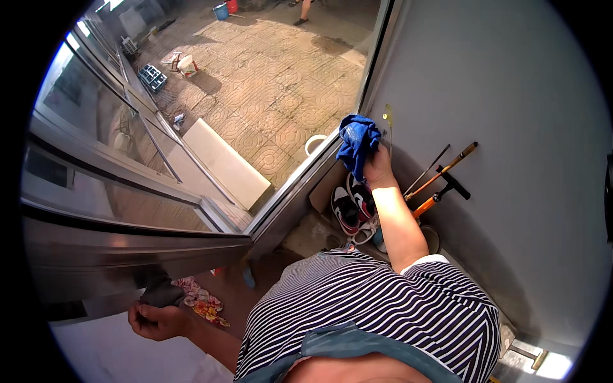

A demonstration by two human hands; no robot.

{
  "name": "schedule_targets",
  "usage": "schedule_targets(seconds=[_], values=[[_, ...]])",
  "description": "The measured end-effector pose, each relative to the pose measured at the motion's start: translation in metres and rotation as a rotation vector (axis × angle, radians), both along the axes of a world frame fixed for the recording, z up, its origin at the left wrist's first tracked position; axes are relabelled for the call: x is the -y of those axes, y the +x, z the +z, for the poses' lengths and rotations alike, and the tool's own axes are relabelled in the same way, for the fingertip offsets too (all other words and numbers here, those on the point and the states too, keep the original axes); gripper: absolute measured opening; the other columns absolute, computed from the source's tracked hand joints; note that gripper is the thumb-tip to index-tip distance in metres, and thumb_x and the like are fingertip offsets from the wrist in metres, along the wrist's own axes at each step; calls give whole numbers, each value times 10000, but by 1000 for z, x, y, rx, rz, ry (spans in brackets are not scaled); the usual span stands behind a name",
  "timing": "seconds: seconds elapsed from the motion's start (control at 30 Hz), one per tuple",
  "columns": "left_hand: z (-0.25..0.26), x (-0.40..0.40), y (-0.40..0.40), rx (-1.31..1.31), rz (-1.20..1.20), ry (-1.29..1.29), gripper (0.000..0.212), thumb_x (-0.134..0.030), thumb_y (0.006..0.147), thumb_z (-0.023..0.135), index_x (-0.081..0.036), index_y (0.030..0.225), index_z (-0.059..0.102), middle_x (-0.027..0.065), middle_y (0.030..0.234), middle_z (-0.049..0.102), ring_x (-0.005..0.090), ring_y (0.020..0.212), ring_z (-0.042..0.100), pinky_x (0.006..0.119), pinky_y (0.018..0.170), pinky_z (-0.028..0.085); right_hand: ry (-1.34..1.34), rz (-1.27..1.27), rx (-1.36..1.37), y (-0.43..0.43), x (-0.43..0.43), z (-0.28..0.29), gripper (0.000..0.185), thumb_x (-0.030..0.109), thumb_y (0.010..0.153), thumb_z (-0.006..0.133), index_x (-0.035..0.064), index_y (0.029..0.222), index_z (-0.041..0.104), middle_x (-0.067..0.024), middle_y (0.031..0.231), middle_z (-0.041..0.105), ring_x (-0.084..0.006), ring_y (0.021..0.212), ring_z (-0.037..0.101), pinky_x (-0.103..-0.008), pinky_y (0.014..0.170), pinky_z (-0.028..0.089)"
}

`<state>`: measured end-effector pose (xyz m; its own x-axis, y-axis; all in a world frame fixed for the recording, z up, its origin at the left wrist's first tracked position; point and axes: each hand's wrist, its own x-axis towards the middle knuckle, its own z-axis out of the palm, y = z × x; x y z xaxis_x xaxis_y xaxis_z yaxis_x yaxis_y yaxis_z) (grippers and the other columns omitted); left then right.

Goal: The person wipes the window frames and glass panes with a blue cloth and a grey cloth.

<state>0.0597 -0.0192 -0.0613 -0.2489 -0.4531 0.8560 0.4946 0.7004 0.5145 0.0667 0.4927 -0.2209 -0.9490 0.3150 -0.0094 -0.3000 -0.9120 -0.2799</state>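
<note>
My right hand [378, 165] grips a crumpled blue cloth [357, 139] at the right end of the metal window sill [297, 182], close to where the frame meets the grey wall [503, 95]. Part of my fingers is hidden by the cloth. At the lower left, my left hand [155, 321] is held with its fingers curled, beside a dark grey cloth [163, 289] and a flowered cloth [203, 301]. Whether anything lies within those curled fingers cannot be made out.
Sneakers [345, 210] stand below my right forearm. An orange-handled pump [426, 207] and thin rods [433, 165] lean by the wall. Beyond the window opening lie a pale slab [225, 160], a white bucket [187, 66] and a paved yard. A person's leg [304, 10] shows there.
</note>
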Motion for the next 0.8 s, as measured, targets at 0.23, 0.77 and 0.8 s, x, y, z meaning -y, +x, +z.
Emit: schedule_targets(seconds=[0.23,0.77,0.8], values=[[-23,-144,-1,611,-1130,-249,206,-98,803,631,4,978,594,55,851,564,96,663,455,226,580,380,162,220,83,24,91,57,415,289,902,477,12,1211,475,-138,1163,560,-264,1051,559,-434,924,444],[-91,-180,-12,1229,-1652,998,105,-151,905,534,-56,937,565,33,811,608,101,662,587,245,588,509,1532,-158,246,72,152,96,245,90,702,732,19,915,634,-105,1122,576,-207,1034,533,-318,898,402],[-84,-174,-15,1242,-1660,1030,100,-158,909,514,-68,931,551,41,788,597,120,656,595,262,579,519,1333,-42,316,77,147,91,213,75,727,713,11,916,638,-91,1150,565,-180,1034,528,-300,892,406]])
